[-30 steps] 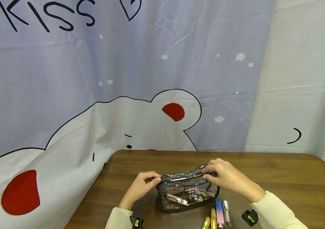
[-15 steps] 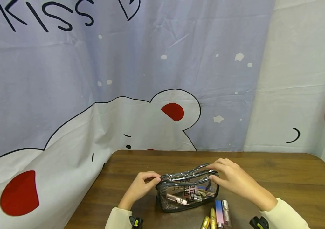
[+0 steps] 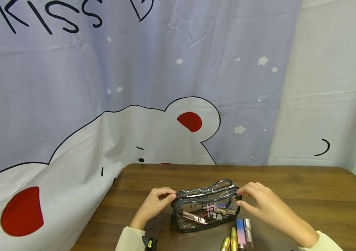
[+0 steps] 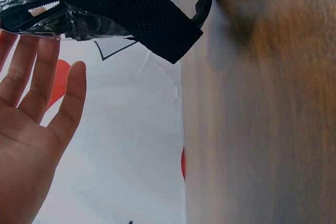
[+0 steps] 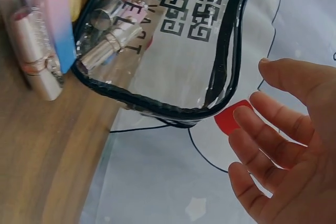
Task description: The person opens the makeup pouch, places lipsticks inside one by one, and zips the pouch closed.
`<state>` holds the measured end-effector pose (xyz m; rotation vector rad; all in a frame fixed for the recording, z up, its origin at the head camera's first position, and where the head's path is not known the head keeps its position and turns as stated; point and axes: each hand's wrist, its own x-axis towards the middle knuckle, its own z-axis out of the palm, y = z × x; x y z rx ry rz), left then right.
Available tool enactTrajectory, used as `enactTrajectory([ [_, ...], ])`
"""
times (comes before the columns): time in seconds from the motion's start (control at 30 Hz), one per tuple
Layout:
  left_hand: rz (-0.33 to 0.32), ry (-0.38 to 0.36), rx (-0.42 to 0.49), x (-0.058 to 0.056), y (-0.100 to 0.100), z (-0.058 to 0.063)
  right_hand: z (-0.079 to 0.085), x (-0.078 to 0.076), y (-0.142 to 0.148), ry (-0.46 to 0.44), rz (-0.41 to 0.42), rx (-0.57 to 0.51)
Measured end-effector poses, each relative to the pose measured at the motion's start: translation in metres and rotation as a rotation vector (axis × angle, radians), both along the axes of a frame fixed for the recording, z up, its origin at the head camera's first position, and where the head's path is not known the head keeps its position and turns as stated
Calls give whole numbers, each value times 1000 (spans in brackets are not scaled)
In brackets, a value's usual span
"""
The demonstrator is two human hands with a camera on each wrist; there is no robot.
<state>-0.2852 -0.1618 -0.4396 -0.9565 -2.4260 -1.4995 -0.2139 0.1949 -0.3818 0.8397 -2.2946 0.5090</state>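
Observation:
A clear cosmetic bag with black piping and black lettering stands on the table. Several small tubes show inside it, among them a pale pink tube. My left hand pinches the bag's upper left corner between thumb and index finger; in the left wrist view its other fingers reach up beside the zipper and a black woven strap. My right hand is at the bag's right end, thumb and fingers spread apart. In the right wrist view a gap shows between that hand and the piping.
In front of the bag's right end lie a blue-and-pink box, a clear-cased lipstick and two gold tubes. The wooden table reaches back to a printed cloth hanging behind it.
My right hand has come off the bag's top edge, moving right and slightly down to its right end. The left hand keeps its hold on the corner.

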Motion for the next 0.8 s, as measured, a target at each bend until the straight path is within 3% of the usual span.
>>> enactTrajectory([
  [0.23,5,-17,-2,-1,0,-1,-16,8,11,-26,-55,-20],
  [0.53,2,-3,-3,0,0,1,-39,15,20,-167,-127,-34],
  [0.63,1,1,0,1,0,1,-46,16,23,-232,-125,-26],
  [0.8,-5,11,5,1,0,1,-56,19,27,-429,-140,9],
])
